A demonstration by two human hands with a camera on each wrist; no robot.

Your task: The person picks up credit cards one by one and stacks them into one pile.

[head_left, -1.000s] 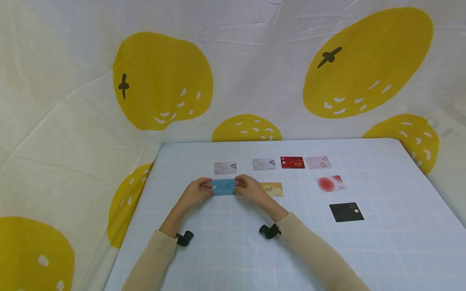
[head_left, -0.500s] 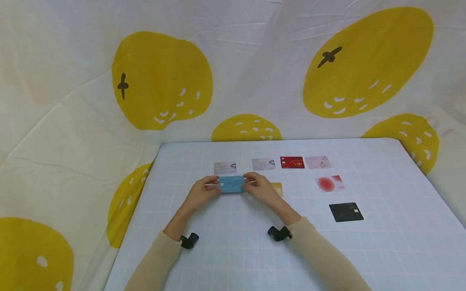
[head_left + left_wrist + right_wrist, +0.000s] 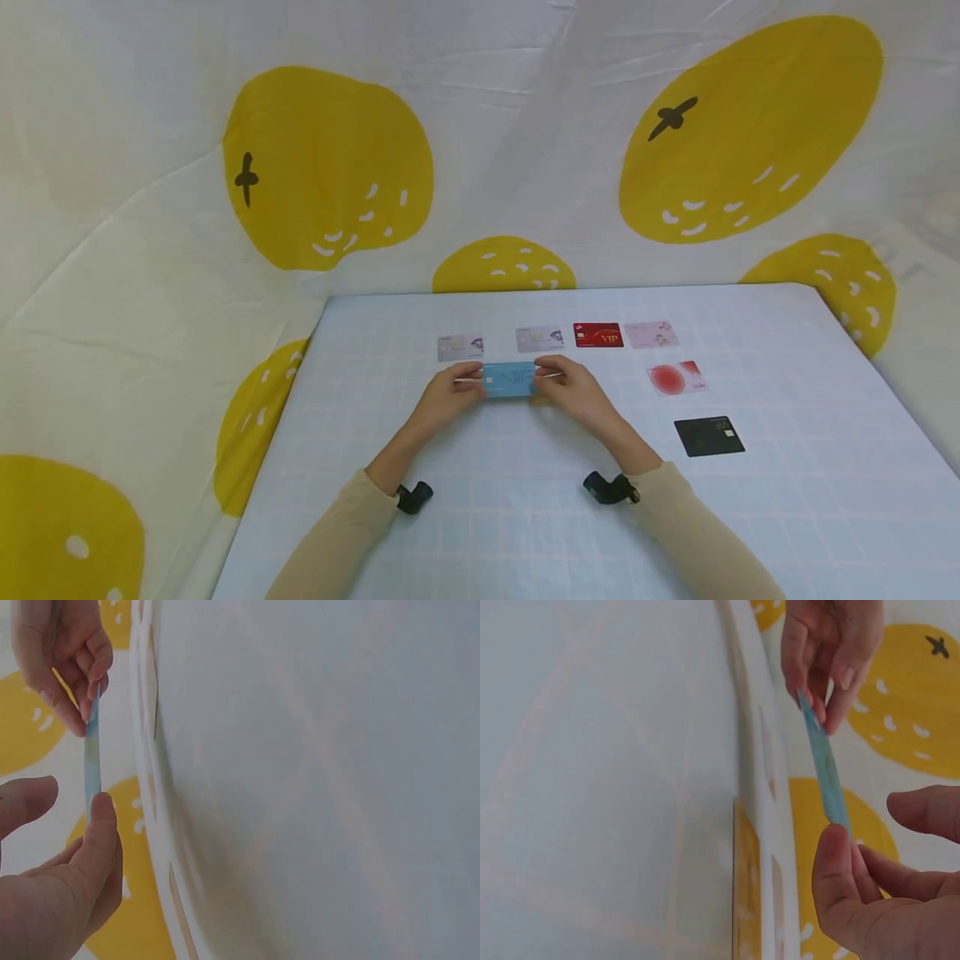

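Note:
Both hands hold a light blue VIP card point(image 3: 510, 379) by its two short ends, face toward the head camera. My left hand point(image 3: 448, 398) pinches the left end between thumb and fingers. The right end is pinched by my right hand point(image 3: 579, 398). Seen almost edge-on in the right wrist view, the blue card point(image 3: 825, 769) stands clear of the table surface. A gold card point(image 3: 747, 892) lies on the table under the right hand, mostly hidden in the head view. Just behind the held card lies a silver-grey card point(image 3: 461, 347).
Along the back lie another silver-grey card point(image 3: 540, 338), a red VIP card point(image 3: 598, 335) and a pale pink card point(image 3: 651, 334). To the right are a white card with a red circle point(image 3: 677, 378) and a black card point(image 3: 709, 436). A patterned curtain point(image 3: 517, 167) hangs behind the table.
Both hands have carried the blue card to the right and slightly back, so that it and the right hand now cover the gold card. The other cards stay put.

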